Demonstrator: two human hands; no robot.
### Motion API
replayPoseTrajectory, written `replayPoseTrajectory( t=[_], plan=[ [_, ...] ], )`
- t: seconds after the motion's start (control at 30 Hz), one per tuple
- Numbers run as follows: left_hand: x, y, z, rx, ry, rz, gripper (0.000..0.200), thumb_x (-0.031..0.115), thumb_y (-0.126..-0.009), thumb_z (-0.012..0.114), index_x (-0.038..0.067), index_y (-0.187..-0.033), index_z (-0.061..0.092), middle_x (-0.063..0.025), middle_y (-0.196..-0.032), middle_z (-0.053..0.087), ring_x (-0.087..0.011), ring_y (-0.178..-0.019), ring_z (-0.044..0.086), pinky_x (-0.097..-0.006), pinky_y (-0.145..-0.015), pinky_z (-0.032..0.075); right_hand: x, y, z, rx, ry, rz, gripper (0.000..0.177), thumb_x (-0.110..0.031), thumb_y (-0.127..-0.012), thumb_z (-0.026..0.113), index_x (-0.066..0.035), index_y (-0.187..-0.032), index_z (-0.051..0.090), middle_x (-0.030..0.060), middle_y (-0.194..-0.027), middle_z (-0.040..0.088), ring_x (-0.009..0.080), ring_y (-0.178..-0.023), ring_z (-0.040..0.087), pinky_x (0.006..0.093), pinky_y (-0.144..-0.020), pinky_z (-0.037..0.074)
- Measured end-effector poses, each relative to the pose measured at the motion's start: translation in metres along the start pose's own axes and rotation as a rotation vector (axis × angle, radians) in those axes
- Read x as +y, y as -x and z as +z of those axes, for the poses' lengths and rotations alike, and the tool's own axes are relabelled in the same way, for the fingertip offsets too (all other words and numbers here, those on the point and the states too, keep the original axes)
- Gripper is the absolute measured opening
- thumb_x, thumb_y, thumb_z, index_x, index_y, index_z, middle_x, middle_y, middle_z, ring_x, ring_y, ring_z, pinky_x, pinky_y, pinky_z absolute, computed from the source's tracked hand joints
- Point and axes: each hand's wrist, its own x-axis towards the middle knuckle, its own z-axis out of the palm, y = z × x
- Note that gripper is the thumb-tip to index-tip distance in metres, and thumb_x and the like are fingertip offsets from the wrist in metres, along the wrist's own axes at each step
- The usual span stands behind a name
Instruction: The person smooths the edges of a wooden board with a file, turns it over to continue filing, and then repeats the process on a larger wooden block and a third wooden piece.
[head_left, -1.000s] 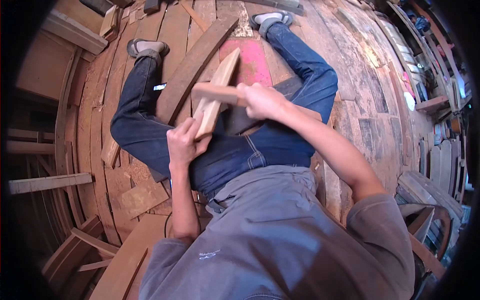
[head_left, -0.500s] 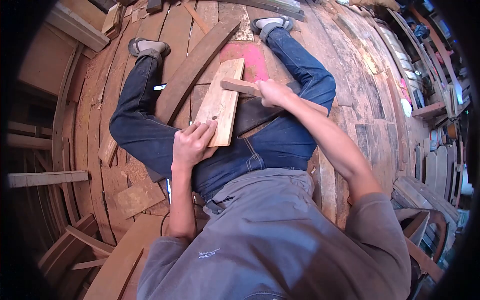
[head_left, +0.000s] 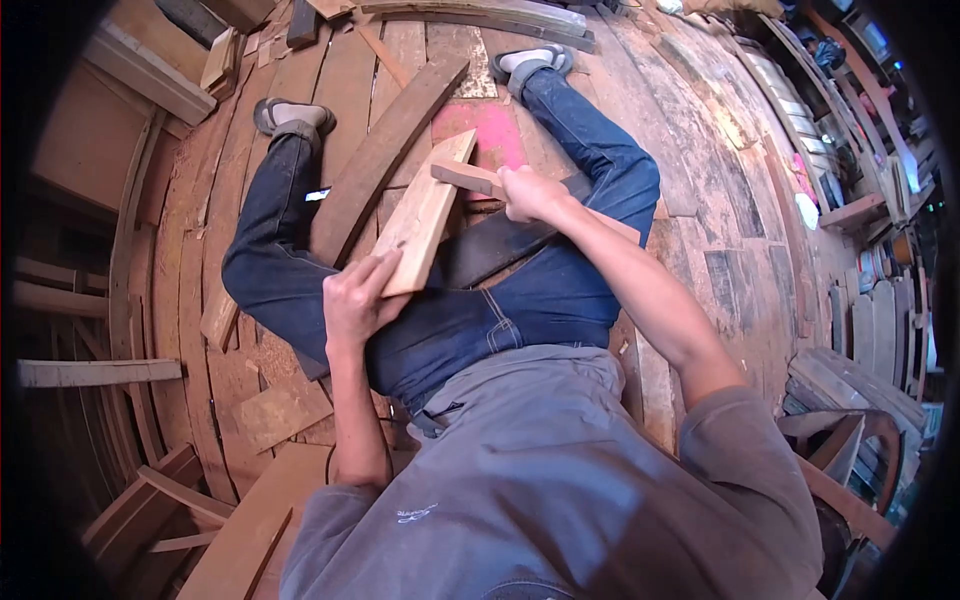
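Observation:
A pale wooden plank [head_left: 412, 225] lies at a slant between my spread legs, its near end close to my lap and its right edge turned upward. My left hand [head_left: 355, 300] is closed around that near end, beside a dark knot. Across the plank's far part reaches a brown wooden bar [head_left: 462, 178], its front end at the plank's right edge; whether it touches is hard to tell. My right hand [head_left: 535, 195] is wrapped round the middle of this bar, whose rear end shows behind my wrist. Beneath, a dark board [head_left: 490, 245] lies across my thigh.
A long brown beam [head_left: 385, 165] lies diagonally on the plank floor beside my left leg. Near my left hip are wood scraps [head_left: 282, 410] and sawdust. Stacked lumber [head_left: 850, 385] stands at the right, and timber frames [head_left: 100, 372] line the left.
The plank has tilted, so its face looks narrower and its edge shows more. My left hand has shifted left with it. My right hand and the bar have moved slightly left.

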Motion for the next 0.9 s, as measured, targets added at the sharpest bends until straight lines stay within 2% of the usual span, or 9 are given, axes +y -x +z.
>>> replayPoseTrajectory(
  t=[0.17, 0.27, 0.33, 0.37, 0.47, 0.5, 0.6, 0.77, 0.9],
  plan=[
    [-0.009, -0.005, -0.010, 0.253, 0.057, -0.211, 0.042, 0.008, -0.065, 0.085, 0.005, -0.106, 0.075, -0.0118, -0.094, 0.075, -0.0302, -0.087, 0.073, -0.0408, -0.084, 0.058, 0.004, 0.002, 0.034, 0.213, -0.291, -0.101, 0.052, -0.021, -0.075, 0.076, 0.008, -0.113, 0.056, 0.0313, -0.106, 0.069, 0.0438, -0.101, 0.069, 0.0474, -0.086, 0.056],
    [-0.008, -0.004, -0.016, 0.287, 0.032, -0.350, 0.051, 0.001, -0.069, 0.081, 0.005, -0.119, 0.069, -0.0151, -0.111, 0.069, -0.0320, -0.107, 0.068, -0.0435, -0.098, 0.052, 0.025, 0.002, 0.051, 0.316, -0.593, -0.266, 0.041, -0.017, -0.077, 0.074, 0.005, -0.106, 0.055, 0.0201, -0.088, 0.068, 0.0327, -0.076, 0.070, 0.0442, -0.065, 0.056],
    [0.000, -0.013, -0.023, 0.296, 0.028, -0.492, 0.059, -0.002, -0.072, 0.080, 0.007, -0.129, 0.064, -0.0156, -0.123, 0.063, -0.0330, -0.115, 0.063, -0.0429, -0.101, 0.051, 0.012, 0.040, 0.011, -0.116, -1.326, 0.045, 0.028, -0.013, -0.081, 0.072, -0.002, -0.099, 0.053, 0.0062, -0.075, 0.056, 0.0162, -0.057, 0.057, 0.0342, -0.047, 0.047],
    [-0.004, -0.008, -0.021, 0.248, -0.069, -0.530, 0.075, 0.001, -0.077, 0.081, 0.015, -0.144, 0.050, -0.0206, -0.139, 0.047, -0.0378, -0.112, 0.062, -0.0480, -0.092, 0.052, 0.008, 0.053, 0.002, -0.103, -1.541, 0.027, 0.020, -0.008, -0.085, 0.067, -0.007, -0.097, 0.051, 0.0004, -0.073, 0.047, 0.0077, -0.051, 0.046, 0.0256, -0.040, 0.038],
    [0.016, -0.017, -0.027, 0.231, -0.016, -0.792, 0.081, -0.001, -0.082, 0.078, 0.017, -0.151, 0.041, -0.0226, -0.134, 0.047, -0.0369, -0.118, 0.057, -0.0413, -0.099, 0.050, 0.013, 0.079, -0.006, 0.017, -2.165, 0.071, 0.030, -0.027, -0.094, 0.063, -0.006, -0.112, 0.051, 0.0029, -0.074, 0.050, 0.0136, -0.053, 0.051, 0.0319, -0.050, 0.048],
    [0.015, -0.016, -0.028, 0.169, 0.021, -0.844, 0.086, -0.001, -0.083, 0.077, 0.019, -0.156, 0.035, -0.0246, -0.135, 0.044, -0.0366, -0.116, 0.056, -0.0410, -0.097, 0.050, 0.000, 0.098, -0.012, 0.156, -2.133, 0.185, 0.038, -0.037, -0.098, 0.059, -0.005, -0.117, 0.050, 0.0033, -0.071, 0.049, 0.0148, -0.052, 0.049, 0.0336, -0.052, 0.048],
    [0.006, -0.012, -0.024, 0.200, 0.110, -0.723, 0.083, -0.002, -0.085, 0.074, 0.017, -0.156, 0.035, -0.0236, -0.136, 0.043, -0.0350, -0.114, 0.056, -0.0390, -0.095, 0.051, 0.064, 0.096, 0.031, -0.152, -2.279, -0.022, 0.041, -0.039, -0.100, 0.056, -0.003, -0.118, 0.048, 0.0028, -0.067, 0.045, 0.0134, -0.049, 0.045, 0.0310, -0.046, 0.042],
    [0.014, -0.018, -0.030, 0.186, 0.247, -0.535, 0.099, 0.010, -0.067, 0.076, 0.007, -0.156, 0.032, -0.0235, -0.147, 0.035, -0.0365, -0.140, 0.035, -0.0440, -0.116, 0.034, 0.083, 0.121, 0.009, -0.221, -2.390, -0.221, 0.053, -0.044, -0.100, 0.053, 0.004, -0.120, 0.047, 0.0019, -0.074, 0.042, 0.0103, -0.051, 0.042, 0.0283, -0.042, 0.039],
    [0.002, -0.008, -0.001, 0.584, 0.822, -0.638, 0.086, 0.013, -0.086, 0.070, 0.007, -0.159, 0.026, -0.0203, -0.161, 0.022, -0.0300, -0.133, 0.044, -0.0429, -0.110, 0.039, 0.079, 0.135, 0.024, 0.012, -2.223, 0.117, 0.039, -0.037, -0.098, 0.055, 0.000, -0.111, 0.052, 0.0004, -0.071, 0.041, 0.0100, -0.053, 0.041, 0.0258, -0.047, 0.039]
  ],
)
